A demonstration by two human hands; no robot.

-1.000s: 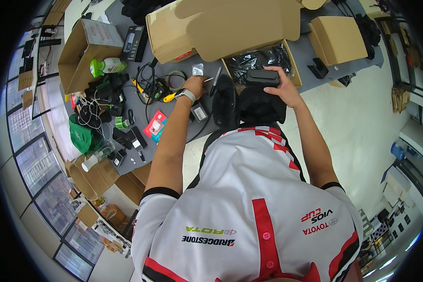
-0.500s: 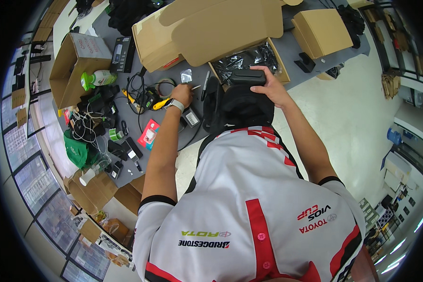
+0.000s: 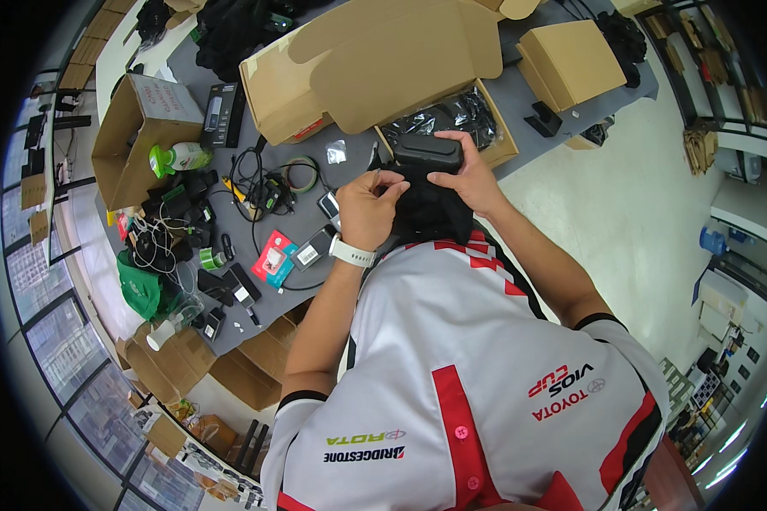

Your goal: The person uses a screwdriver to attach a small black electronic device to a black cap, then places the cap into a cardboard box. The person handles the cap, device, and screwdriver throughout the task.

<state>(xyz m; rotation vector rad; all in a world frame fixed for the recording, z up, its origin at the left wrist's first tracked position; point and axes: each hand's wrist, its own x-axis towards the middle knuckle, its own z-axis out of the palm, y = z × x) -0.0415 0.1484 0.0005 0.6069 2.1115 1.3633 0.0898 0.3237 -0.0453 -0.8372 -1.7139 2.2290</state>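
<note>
gripping the right end of a dark case [image 3: 428, 152], the right hand [image 3: 473, 180] has its thumb on the near side and its fingers wrapped over the far side. the case lies crosswise in front of the person, just short of the open box [image 3: 504, 140] and above some black cloth [image 3: 432, 209]. beside the case's left end, the left hand [image 3: 366, 209] has thumb and forefinger pinched together over the cloth's left edge; whether anything small sits between them, i cannot tell. a white watch [image 3: 352, 252] is on the left wrist.

black plastic [image 3: 452, 117] fills the box. left of it on the grey table [image 3: 356, 155] lie a clear packet [image 3: 337, 152], a roll of tape [image 3: 301, 175] and tangled cables [image 3: 251, 183]. nearer the left forearm are a black adapter [image 3: 314, 247] with a white label and, touching or just beside it, a red-and-blue pack [image 3: 274, 258].
</note>
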